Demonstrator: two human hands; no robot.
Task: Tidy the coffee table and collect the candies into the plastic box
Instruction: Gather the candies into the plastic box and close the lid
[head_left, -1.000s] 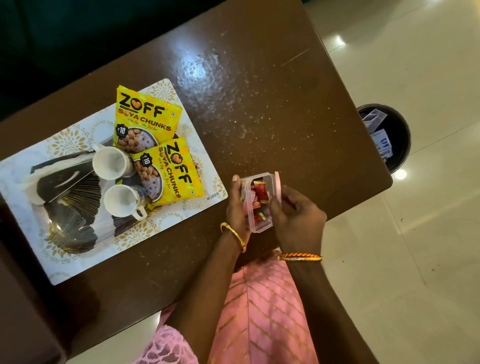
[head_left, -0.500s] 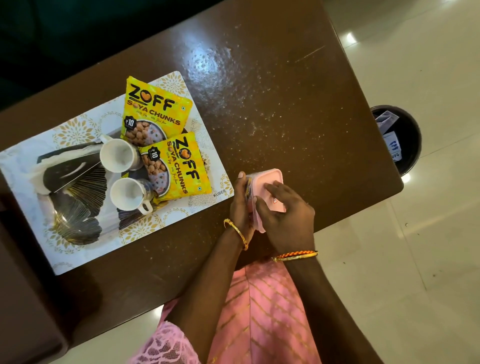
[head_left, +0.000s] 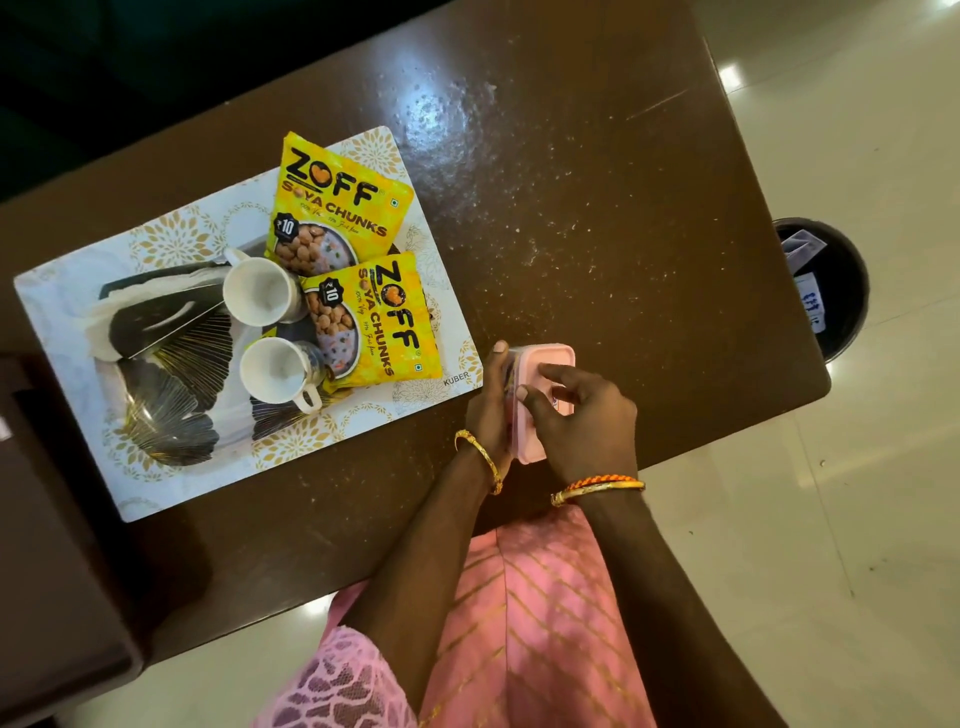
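A: Where is the plastic box (head_left: 540, 364) sitting?

B: It is sitting on the brown tabletop (head_left: 597, 218), close to its near edge, just right of the patterned tray (head_left: 171, 239). A pink lid is covering it, so the candies are not showing.

A: What are the hands doing?

B: The left hand (head_left: 491, 410) is gripping the box's left side. The right hand (head_left: 587, 421) is lying over the near half, fingers curled and pressing on the lid.

A: What could be going wrong?

B: Uneven pressing is likely leaving one corner unlatched, and the box is near enough to the edge that a hard push could be sliding it off. A dark bin (head_left: 831, 291) is standing on the floor beyond the table's right end.
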